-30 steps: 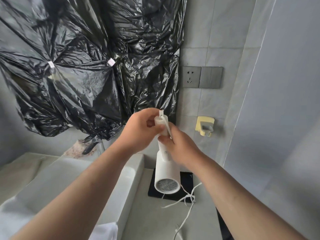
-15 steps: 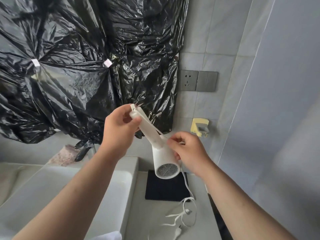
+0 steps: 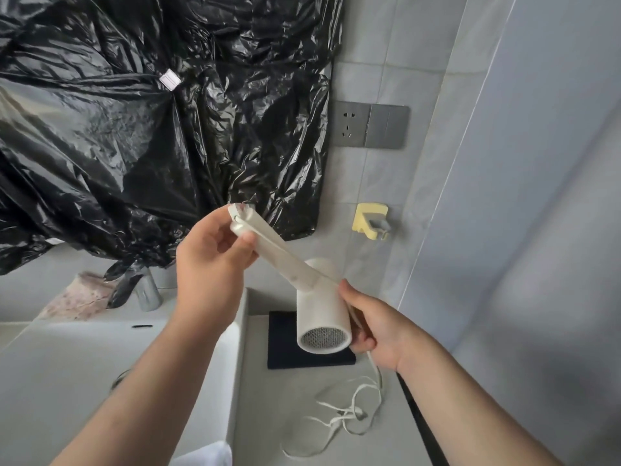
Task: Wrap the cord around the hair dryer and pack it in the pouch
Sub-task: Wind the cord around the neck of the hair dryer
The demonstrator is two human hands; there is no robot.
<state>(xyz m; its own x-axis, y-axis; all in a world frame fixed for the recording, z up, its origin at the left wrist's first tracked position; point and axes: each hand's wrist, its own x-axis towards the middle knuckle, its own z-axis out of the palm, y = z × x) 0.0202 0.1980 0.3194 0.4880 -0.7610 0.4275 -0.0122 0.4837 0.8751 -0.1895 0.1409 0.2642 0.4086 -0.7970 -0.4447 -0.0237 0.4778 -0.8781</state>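
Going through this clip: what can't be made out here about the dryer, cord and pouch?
All head view.
1. Wraps: the hair dryer hides its own far side, so turns of cord cannot be counted.
2. Cord end: lost in the small tangle on the counter.
3. The black pouch: partly covered by the dryer barrel; opening unseen.
4. The right hand: its fingers are mostly behind the barrel.

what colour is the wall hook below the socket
The wall hook is pale yellow; the head view shows it.
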